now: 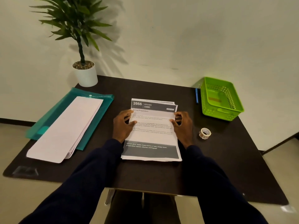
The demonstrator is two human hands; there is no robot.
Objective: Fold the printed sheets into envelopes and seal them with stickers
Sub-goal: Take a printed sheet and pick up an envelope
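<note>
A stack of printed sheets (152, 138) headed "2666 KITCHEN" lies in the middle of the dark table (145, 173). My left hand (123, 125) holds the stack's left edge, thumb on top of the top sheet. My right hand (182, 125) holds the right edge the same way, fingers curled at the side. A pile of long white envelopes (64, 130) lies at the left on a teal plastic folder (90, 101). A small roll of stickers (204, 133) stands on the table right of my right hand.
A green plastic basket (221, 98) sits at the back right with a blue pen (196, 95) beside its left wall. A potted plant (85, 73) in a white pot stands at the back left corner. The wall runs behind the table.
</note>
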